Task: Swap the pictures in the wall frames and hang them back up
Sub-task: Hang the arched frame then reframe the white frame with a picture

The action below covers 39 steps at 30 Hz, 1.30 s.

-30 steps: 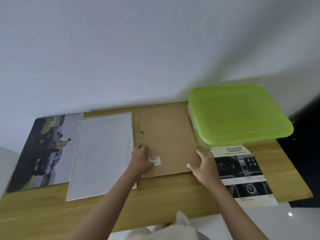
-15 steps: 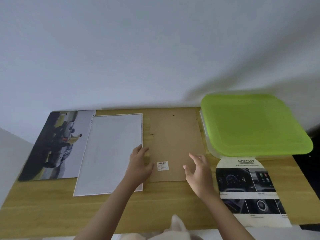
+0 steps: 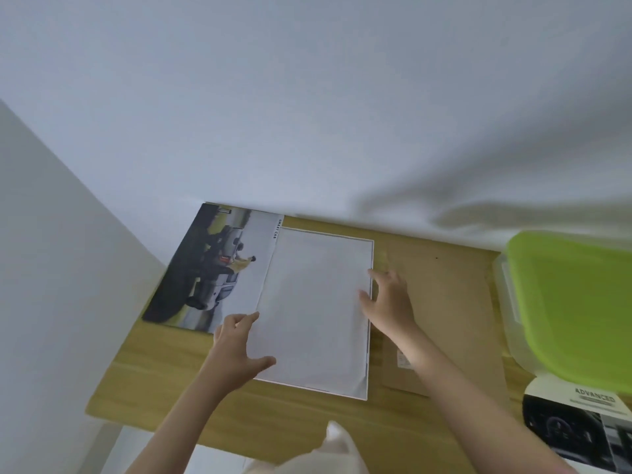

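Note:
A white-faced frame (image 3: pixel 318 313) with a thin pale rim lies flat on the wooden table (image 3: pixel 164 378). My left hand (image 3: pixel 234 350) rests at its left edge, thumb and fingers spread over the white surface. My right hand (image 3: pixel 390 299) touches its right edge with fingers apart. A car picture (image 3: pixel 208 268) lies to the left, partly under the frame. A brown cardboard backing board (image 3: pixel 448 313) lies to the right, under my right forearm. A second printed picture (image 3: pixel 581 425), headed "ADVANCED", shows at the far right.
A clear plastic box with a lime-green lid (image 3: pixel 578 302) stands on the right of the table, over the top of the printed picture. White walls close in behind the table and on the left. The table's front edge runs near my body.
Both hands have left the cardboard backing board and moved left onto the white frame, one on each side edge. The camera has swung left too.

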Available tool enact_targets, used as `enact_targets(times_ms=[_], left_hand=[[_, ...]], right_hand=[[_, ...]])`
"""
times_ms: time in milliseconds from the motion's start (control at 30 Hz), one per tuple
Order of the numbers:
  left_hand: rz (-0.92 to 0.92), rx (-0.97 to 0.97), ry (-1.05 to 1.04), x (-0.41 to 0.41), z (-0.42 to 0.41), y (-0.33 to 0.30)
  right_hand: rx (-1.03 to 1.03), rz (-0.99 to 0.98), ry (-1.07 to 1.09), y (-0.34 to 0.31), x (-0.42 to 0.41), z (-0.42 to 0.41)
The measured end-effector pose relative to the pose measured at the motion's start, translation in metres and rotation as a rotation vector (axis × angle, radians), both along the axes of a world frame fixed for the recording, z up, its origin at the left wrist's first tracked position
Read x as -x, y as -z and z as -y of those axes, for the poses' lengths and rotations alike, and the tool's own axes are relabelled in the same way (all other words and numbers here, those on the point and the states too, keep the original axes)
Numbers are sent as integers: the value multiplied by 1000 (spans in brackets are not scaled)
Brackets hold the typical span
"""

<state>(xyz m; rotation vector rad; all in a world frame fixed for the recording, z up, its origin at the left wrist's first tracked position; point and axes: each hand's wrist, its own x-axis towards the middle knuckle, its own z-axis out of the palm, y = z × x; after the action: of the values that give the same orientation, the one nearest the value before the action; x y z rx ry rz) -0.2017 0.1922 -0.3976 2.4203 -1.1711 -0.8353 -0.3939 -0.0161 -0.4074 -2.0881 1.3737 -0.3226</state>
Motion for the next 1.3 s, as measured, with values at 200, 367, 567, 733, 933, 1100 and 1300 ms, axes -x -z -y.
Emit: enact_targets(times_ms=[200,367,567,733,933,1100,1300], left_hand=[[-93,-26,144,-30,-9,14],[-111,31,217,-40,-8,23],[-150,61,281,-48,-7,26],[-149,61,302,-50,-5,32],[-138,57,304,-50,-2,34],[-137,42,301,-50,-2,33],[-149,42,290,-49,-3,35]], right_hand=[[1,-272,-10,1,-35,45],[-30,-402,23,3,-49,64],[-54,-448,36,7,-55,70],[-80,-396,68,10,-55,72],[-57,-357,43,5,-56,69],[-146,-3,136,-3,-49,46],[-245,267,238,7,-15,-18]])
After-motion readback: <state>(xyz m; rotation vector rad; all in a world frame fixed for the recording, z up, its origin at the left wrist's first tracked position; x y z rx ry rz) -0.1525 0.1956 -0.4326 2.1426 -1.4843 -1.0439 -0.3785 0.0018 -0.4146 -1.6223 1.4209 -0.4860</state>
